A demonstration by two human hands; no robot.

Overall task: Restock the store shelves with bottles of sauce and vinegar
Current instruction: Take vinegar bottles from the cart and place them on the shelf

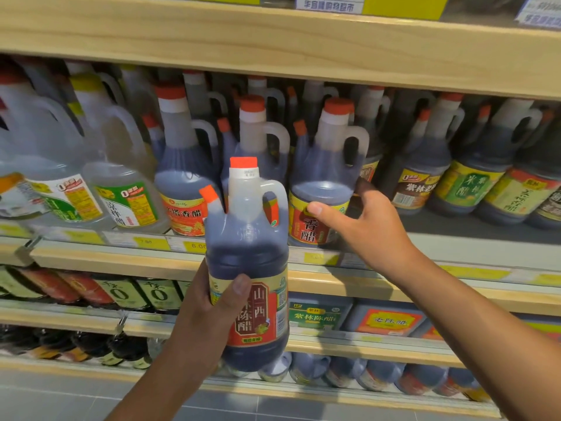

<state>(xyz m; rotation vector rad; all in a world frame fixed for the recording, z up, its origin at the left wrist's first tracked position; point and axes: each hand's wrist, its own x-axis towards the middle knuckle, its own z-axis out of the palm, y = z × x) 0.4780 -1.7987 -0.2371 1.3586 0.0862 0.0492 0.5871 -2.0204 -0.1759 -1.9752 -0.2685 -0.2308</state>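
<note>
Left hand (pixel 209 302) grasps a dark vinegar jug with orange cap, side handle and red-and-cream label (pixel 247 268), thumb across the label, jug upright in the air in front of the light wooden shelf's front edge (pixel 121 262). Right hand (pixel 364 220) is released, fingers spread, thumb touching the yellow-and-red label of a dark orange-capped jug (pixel 326 177) standing at that shelf's front edge.

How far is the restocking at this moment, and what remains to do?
Done: the middle shelf already carries rows of vinegar jugs. In hand: the left hand grips a dark vinegar jug in front of the shelf, while the right hand touches a shelved jug. Left: placing the held jug; the gap beside the right hand looks free.
</note>
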